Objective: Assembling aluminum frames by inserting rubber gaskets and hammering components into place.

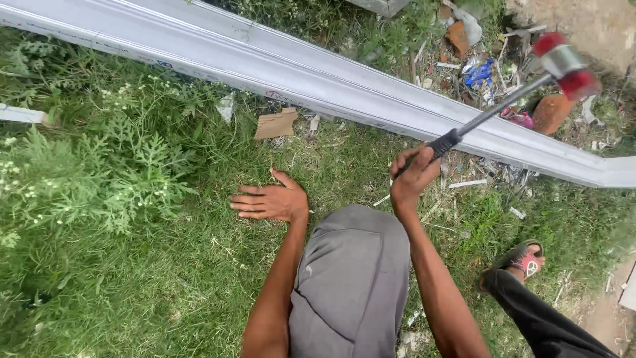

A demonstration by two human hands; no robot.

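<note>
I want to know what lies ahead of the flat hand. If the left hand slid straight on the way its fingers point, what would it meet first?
The left hand lies flat on the grass, fingers pointing left. Going on, it would likely run first into the bushy green weeds; only short grass lies between.

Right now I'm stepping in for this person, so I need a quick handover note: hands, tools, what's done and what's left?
Right hand: gripping the black handle of a red-and-silver-headed mallet, raised over the long grey metal channel.
Left hand: empty, flat on the grass, fingers spread.
Channel lies diagonally across the ground, its far end meeting a bend at the right.
Done: no dents or marks visible.
Left: cannot tell from this view.
</note>
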